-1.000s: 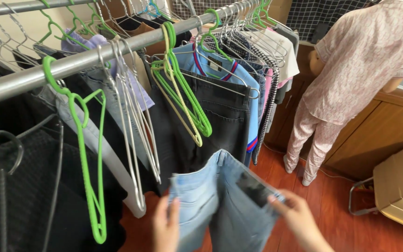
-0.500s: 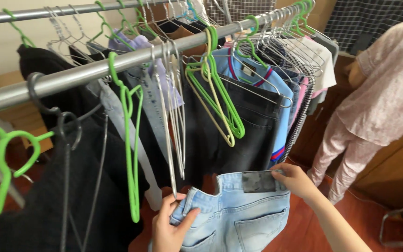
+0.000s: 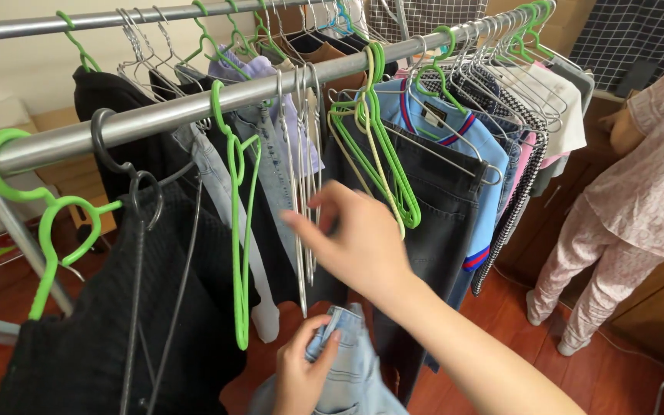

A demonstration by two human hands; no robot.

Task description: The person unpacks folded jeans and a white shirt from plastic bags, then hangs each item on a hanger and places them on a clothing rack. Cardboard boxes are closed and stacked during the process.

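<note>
— What do the hands hold?
— The left hand (image 3: 301,376) grips bunched light-blue denim jeans (image 3: 343,369) low down; just above, the right hand (image 3: 355,238) reaches open-fingered, empty, to bare silver wire hangers (image 3: 301,192) on the grey metal rail (image 3: 194,107).

Both hands, left hand (image 3: 301,376) and right hand (image 3: 355,242), bare; forearms unsleeved.

Right hand (image 3: 355,238) raised mid-frame, forearm running in from lower right, fingers loosely spread and pointing left, palm away from camera, gripping nothing. Left hand (image 3: 301,376) low at bottom centre, fingers curled closed, thumb up.
</note>
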